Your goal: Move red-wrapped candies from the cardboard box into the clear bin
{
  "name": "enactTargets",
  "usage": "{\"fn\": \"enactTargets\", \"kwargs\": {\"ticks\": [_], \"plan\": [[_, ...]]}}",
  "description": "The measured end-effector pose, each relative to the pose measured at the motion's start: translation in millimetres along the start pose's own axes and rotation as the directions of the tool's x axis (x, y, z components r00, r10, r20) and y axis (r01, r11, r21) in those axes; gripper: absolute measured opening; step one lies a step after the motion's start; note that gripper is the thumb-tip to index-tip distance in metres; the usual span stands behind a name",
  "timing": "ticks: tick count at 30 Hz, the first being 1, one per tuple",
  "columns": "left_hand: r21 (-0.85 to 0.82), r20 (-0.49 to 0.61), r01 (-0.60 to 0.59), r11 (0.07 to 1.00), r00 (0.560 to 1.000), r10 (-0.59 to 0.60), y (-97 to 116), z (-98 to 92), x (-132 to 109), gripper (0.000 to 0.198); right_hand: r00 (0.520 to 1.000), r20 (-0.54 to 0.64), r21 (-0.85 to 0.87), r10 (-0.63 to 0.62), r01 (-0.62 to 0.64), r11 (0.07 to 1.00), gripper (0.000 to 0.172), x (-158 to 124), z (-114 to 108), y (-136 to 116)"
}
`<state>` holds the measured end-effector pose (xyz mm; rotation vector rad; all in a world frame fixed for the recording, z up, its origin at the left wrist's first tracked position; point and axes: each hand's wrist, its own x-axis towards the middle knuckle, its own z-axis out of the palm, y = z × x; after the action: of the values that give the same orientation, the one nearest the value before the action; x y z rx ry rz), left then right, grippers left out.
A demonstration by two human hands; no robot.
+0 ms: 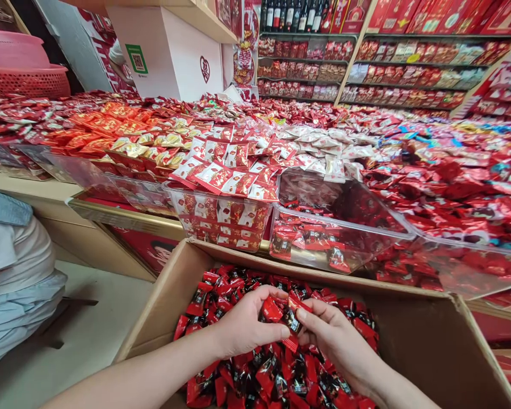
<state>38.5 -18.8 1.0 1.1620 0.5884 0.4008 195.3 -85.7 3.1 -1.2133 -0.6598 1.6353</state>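
My left hand [249, 324] and my right hand [330, 329] meet over an open cardboard box [430, 324] holding a heap of red-and-black wrapped candies [272, 369]. Between them are a few of these candies [293, 319]. My left fingers curl around some, with the thumb stretched along the lower side. The thumb and fingers of my right hand pinch one at its red end. Just beyond the box, a clear plastic bin [344, 227] has a low layer of the same kind of candy at its bottom.
A heaped bin of white-and-red packets [225, 170] stands left of the low bin. More candy piles [451, 193] spread to the right. Pink and red baskets [21, 79] sit at the far left. A seated person [17, 278] is at the left edge. Stocked shelves [306, 62] line the back.
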Motion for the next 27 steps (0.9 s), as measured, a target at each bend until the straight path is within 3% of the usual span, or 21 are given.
{"fn": "enactTargets", "kwargs": {"ticks": [4,7,11,15,19,22,24,25,27], "plan": [[0.016,-0.067,0.015,1.000,0.998,-0.014,2.7,1.3,0.5,0.051,0.998,-0.032,-0.167,-0.057,0.051,0.985,0.021,1.1,-2.9,-3.6],[0.123,-0.153,-0.027,0.992,0.987,0.045,7.1,0.1,0.7,0.050,0.996,-0.007,-0.234,-0.086,0.082,0.969,0.022,-0.4,-3.5,-6.4],[0.211,-0.127,-0.038,0.977,0.990,0.066,13.6,-1.0,-2.2,0.047,0.988,0.046,-0.334,-0.148,0.155,0.930,0.024,-3.2,-3.5,-6.7],[0.140,-0.079,-0.033,0.990,0.996,0.045,16.9,0.9,-4.3,0.049,0.994,0.010,-0.375,-0.111,0.106,0.921,0.027,-0.8,-4.2,-5.9],[-0.004,-0.087,0.007,1.000,0.996,-0.007,14.7,-0.4,-2.5,0.050,0.997,0.048,-0.435,-0.053,0.068,0.898,0.024,-4.1,-3.0,-14.1],[-0.091,-0.143,0.089,0.992,0.985,-0.101,13.2,-4.1,-1.1,0.048,0.993,0.061,-0.574,-0.097,0.115,0.811,0.020,-23.5,-2.1,-39.6],[-0.158,-0.188,0.171,0.973,0.962,-0.199,13.8,-6.1,-1.5,0.045,0.976,0.048,-0.635,-0.211,0.193,0.748,0.017,-41.7,-3.3,-69.3],[-0.204,-0.204,0.201,0.958,0.948,-0.242,14.6,-6.6,-2.1,0.042,0.955,0.037,-0.664,-0.294,0.243,0.707,0.016,-49.7,-4.5,-87.1],[-0.302,-0.191,0.223,0.927,0.938,-0.288,16.3,-7.1,-3.3,0.038,0.851,0.005,-0.738,-0.526,0.358,0.572,0.017,-57.7,-7.5,-125.3]]}}
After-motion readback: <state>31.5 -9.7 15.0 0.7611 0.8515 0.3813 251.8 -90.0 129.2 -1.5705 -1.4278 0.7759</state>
